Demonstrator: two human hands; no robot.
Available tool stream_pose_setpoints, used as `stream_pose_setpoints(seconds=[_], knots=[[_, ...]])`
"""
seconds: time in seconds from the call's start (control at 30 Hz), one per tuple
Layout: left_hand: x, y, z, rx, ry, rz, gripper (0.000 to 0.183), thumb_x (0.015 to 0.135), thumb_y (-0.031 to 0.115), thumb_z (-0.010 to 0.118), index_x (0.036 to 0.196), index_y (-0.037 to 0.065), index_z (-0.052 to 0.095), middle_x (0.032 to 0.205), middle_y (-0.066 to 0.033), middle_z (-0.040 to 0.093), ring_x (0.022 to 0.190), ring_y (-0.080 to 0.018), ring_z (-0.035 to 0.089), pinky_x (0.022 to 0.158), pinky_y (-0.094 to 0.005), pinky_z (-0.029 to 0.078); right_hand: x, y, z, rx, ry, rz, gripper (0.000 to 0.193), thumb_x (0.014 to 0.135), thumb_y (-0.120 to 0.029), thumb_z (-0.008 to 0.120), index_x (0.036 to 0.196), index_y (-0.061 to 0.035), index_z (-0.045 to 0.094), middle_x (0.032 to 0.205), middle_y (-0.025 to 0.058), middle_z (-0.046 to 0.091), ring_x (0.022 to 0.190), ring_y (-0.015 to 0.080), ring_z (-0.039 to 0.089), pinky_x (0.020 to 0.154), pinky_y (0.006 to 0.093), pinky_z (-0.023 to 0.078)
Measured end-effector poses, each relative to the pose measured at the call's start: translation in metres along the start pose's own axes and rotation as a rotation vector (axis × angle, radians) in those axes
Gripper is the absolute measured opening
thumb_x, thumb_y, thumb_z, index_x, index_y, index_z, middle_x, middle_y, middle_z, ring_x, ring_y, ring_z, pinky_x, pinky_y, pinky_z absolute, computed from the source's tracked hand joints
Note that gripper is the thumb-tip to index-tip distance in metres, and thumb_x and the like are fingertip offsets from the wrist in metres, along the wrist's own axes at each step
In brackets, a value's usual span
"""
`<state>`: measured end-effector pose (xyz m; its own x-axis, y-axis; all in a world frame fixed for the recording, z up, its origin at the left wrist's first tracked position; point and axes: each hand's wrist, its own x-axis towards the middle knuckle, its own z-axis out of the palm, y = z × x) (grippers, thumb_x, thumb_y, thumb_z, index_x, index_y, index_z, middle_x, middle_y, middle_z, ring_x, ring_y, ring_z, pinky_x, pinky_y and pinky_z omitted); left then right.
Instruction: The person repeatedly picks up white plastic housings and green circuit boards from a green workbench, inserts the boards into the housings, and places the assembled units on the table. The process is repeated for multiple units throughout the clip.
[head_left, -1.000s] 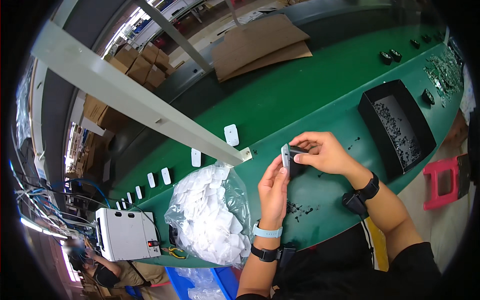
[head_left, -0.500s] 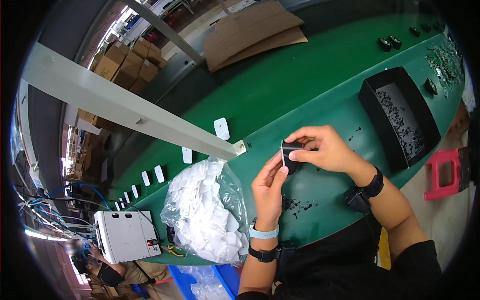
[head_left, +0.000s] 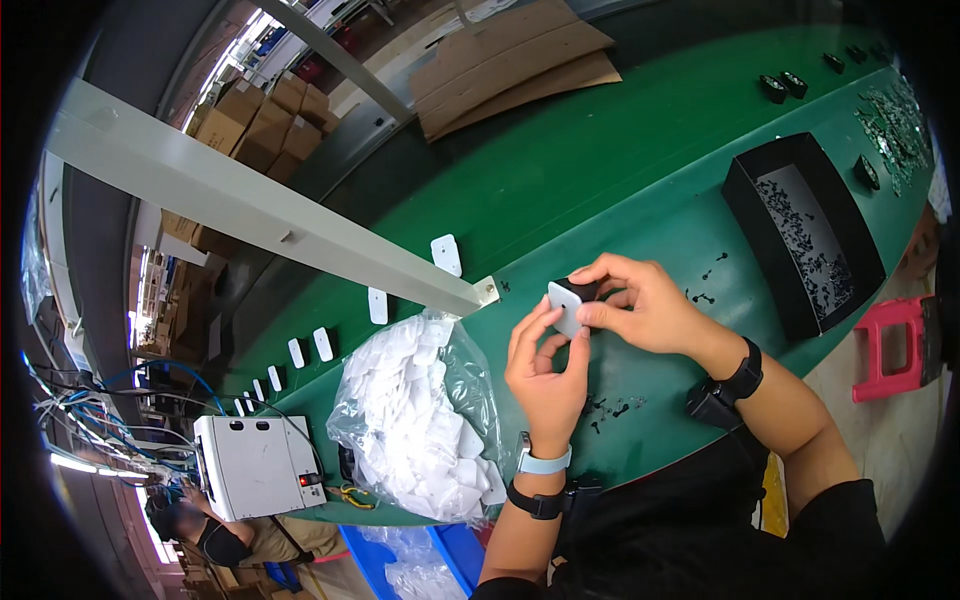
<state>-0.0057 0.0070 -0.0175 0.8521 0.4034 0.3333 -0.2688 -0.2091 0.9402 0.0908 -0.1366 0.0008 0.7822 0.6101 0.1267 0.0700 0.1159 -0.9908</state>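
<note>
Green belt [head_left: 600, 170] running wide beyond the grip, bare on its far side. Left of the grip, just beside the wrist, a clear bag [head_left: 420, 420] of white parts. Right of it, well apart, a black tray [head_left: 745, 195] of screws. Held between both hands above the belt's near edge: a small block [head_left: 568, 300], white face toward the camera, black back away, long axis roughly upright. Left hand [head_left: 548, 375] pinching its lower edge, right hand [head_left: 640, 305] closed over its top. Loose screws [head_left: 612, 408] just below.
</note>
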Motion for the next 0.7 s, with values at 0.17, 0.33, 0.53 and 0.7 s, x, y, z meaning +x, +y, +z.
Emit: stream_pose_setpoints(seconds=[0.17,0.33,0.53,0.7], knots=[[0.000,0.005,0.004,0.212,0.041,0.166,0.040,0.083,-0.010,0.072,0.122,-0.004,0.059,0.134,-0.0186,0.055,0.119,-0.0247,0.060,0.091,-0.0354,0.058,0.001,0.013,0.015,0.084,0.060,-0.162,0.040,0.084,-0.005,0.078,0.116,-0.0004,0.055,0.119,0.0131,0.064,0.108,0.0183,0.065,0.090,0.0338,0.057],[-0.002,0.008,0.003,-0.316,-0.010,-0.094,0.045,0.085,-0.006,0.070,0.128,-0.006,0.057,0.132,-0.0152,0.057,0.123,-0.0243,0.057,0.101,-0.0361,0.050,0.000,0.008,0.008,0.192,-0.046,-0.242,0.036,0.083,0.003,0.074,0.112,-0.0036,0.054,0.132,0.0158,0.059,0.119,0.0221,0.061,0.102,0.0386,0.051],[-0.002,0.001,-0.006,-0.274,-0.062,-0.021,0.042,0.092,0.000,0.069,0.132,-0.007,0.057,0.131,-0.0129,0.055,0.120,-0.0231,0.057,0.104,-0.0362,0.046,0.000,-0.001,-0.002,0.231,-0.166,-0.304,0.036,0.084,0.010,0.071,0.112,-0.0055,0.053,0.138,0.0184,0.056,0.125,0.0233,0.058,0.105,0.0394,0.048],[-0.005,0.002,-0.005,0.054,-0.010,0.136,0.038,0.092,0.004,0.071,0.128,-0.002,0.062,0.117,-0.0132,0.060,0.107,-0.0242,0.062,0.092,-0.0359,0.051,-0.003,-0.004,0.000,0.134,-0.185,-0.283,0.035,0.085,0.009,0.072,0.110,-0.0065,0.052,0.139,0.0197,0.057,0.124,0.0245,0.059,0.103,0.0392,0.050]])
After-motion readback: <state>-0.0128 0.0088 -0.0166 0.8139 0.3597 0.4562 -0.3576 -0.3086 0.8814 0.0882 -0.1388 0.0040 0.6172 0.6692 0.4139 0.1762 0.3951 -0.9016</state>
